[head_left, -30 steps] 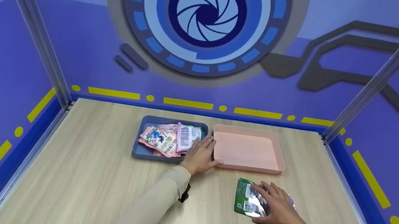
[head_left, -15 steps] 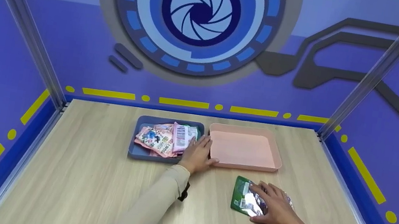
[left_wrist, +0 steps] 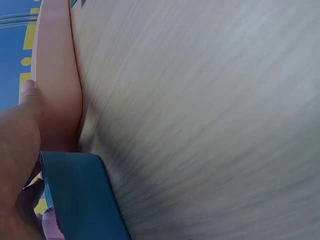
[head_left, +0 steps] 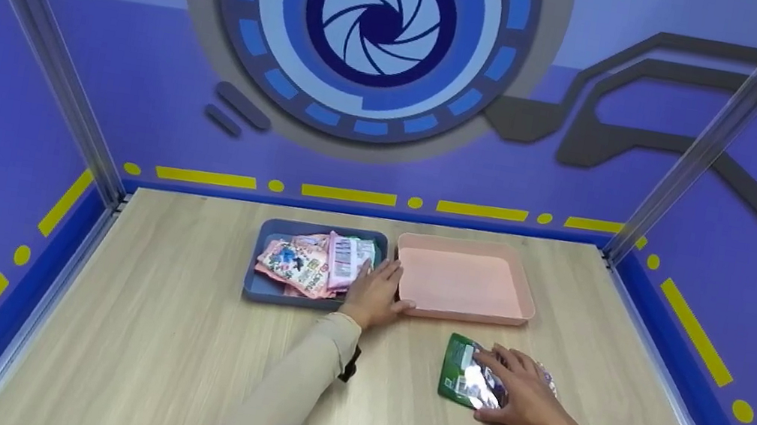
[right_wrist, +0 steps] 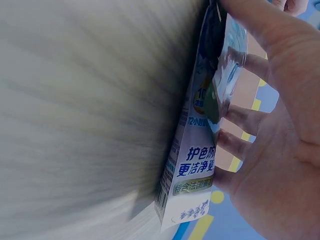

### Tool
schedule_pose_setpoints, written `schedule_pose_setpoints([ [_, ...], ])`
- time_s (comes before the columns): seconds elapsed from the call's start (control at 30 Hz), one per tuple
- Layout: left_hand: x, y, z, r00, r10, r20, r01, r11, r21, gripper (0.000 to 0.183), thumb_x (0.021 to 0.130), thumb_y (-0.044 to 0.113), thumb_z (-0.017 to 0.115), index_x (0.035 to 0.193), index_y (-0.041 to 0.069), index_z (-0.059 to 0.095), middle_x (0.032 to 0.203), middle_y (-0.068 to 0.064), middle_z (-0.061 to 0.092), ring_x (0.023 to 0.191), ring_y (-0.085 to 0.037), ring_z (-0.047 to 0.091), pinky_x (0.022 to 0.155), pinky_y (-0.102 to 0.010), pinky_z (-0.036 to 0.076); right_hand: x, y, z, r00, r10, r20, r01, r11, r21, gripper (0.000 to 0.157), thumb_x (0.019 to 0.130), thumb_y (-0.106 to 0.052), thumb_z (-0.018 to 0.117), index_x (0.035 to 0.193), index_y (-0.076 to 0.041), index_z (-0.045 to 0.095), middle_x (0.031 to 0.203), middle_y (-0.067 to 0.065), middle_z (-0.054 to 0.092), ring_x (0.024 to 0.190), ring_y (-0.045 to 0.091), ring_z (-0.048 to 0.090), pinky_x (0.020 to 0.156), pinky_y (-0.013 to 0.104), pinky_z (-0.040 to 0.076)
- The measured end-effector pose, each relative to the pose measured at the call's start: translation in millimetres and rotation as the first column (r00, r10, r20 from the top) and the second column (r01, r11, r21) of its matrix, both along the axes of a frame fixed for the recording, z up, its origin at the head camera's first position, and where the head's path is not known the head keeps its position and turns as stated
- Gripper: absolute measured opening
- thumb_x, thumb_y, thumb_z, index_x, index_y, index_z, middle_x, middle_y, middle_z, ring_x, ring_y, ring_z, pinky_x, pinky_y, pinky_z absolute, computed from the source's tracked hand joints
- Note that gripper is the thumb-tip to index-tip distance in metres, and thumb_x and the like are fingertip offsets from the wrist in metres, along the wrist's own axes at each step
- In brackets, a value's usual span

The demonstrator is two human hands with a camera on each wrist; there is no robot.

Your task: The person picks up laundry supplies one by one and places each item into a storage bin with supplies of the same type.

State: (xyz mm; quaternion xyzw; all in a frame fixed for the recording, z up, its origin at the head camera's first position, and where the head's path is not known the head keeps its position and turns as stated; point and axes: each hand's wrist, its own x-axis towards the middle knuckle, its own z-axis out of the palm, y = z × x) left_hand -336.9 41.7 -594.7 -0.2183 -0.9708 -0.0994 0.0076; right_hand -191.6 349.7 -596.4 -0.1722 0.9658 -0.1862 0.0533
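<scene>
My left hand (head_left: 374, 295) rests over the neighbouring rims of a blue-grey tray (head_left: 292, 301) and a pink tray (head_left: 466, 281), its thumb at the pink rim. In the blue-grey tray lie several pink printed packets (head_left: 298, 266) and a pink-and-white packet (head_left: 345, 262), close to my left fingertips. On the table, my right hand (head_left: 526, 394) rests over a shiny green-and-silver pouch (head_left: 463, 370), with fingertips touching it. Beneath this hand the right wrist view shows a white package with blue Chinese print (right_wrist: 192, 165); the hand hides part of both.
The trays stand side by side towards the back of the wooden table (head_left: 187, 365). Blue-purple panels (head_left: 267, 149) and metal posts (head_left: 41, 37) close off the back and sides. Dark wrist bands sit on both sleeves.
The head view has shifted slightly since a second ago. Both hands, the trays and the packets keep their places.
</scene>
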Motion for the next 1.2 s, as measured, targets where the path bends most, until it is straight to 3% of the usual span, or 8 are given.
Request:
schedule_pose_setpoints([
  [0.27, -0.4, -0.4, -1.4, 1.0, -0.007, -0.025, 0.007, 1.0, -0.007, 0.079, 0.098, 0.06, 0.057, 0.154, 0.006, 0.047, 0.16, -0.008, 0.044, 0.151, -0.025, 0.035, 0.125, -0.052, 0.019, -0.3, 0.6, -1.3, 0.999, 0.027, -0.038, -0.027, 1.0, 0.0, 0.093, 0.072, -0.049, 0.092, 0.152, -0.021, 0.052, 0.157, 0.021, 0.042, 0.139, 0.047, 0.038, 0.105, 0.078, 0.029],
  [0.53, -1.0, -0.4, -2.7, 0.998, -0.014, -0.057, 0.013, 1.0, -0.019, 0.08, 0.097, 0.063, 0.057, 0.152, 0.004, 0.049, 0.159, -0.009, 0.046, 0.149, -0.026, 0.039, 0.124, -0.052, 0.022, -1.7, 0.2, -2.3, 1.0, 0.006, -0.002, -0.006, 1.0, 0.001, 0.093, 0.072, -0.05, 0.091, 0.152, -0.024, 0.051, 0.158, 0.02, 0.041, 0.141, 0.046, 0.036, 0.108, 0.076, 0.028],
  [1.0, -0.9, -0.6, -2.7, 0.999, -0.015, -0.05, 0.015, 1.0, -0.013, 0.08, 0.098, 0.062, 0.056, 0.153, 0.004, 0.047, 0.159, -0.01, 0.045, 0.149, -0.028, 0.038, 0.125, -0.052, 0.02, -2.9, 0.2, -1.4, 1.0, -0.007, 0.024, 0.007, 1.0, 0.003, 0.093, 0.073, -0.053, 0.09, 0.152, -0.026, 0.051, 0.159, 0.02, 0.039, 0.142, 0.046, 0.035, 0.108, 0.077, 0.028],
  [1.2, -0.7, -0.5, -4.2, 0.998, -0.014, -0.055, 0.014, 1.0, 0.004, 0.08, 0.097, 0.062, 0.057, 0.151, 0.004, 0.049, 0.158, -0.011, 0.046, 0.149, -0.027, 0.039, 0.125, -0.053, 0.02, -1.7, 0.4, -2.1, 1.0, 0.01, -0.009, -0.01, 1.0, -0.001, 0.092, 0.072, -0.049, 0.091, 0.151, -0.024, 0.052, 0.156, 0.02, 0.042, 0.14, 0.045, 0.038, 0.105, 0.078, 0.03],
])
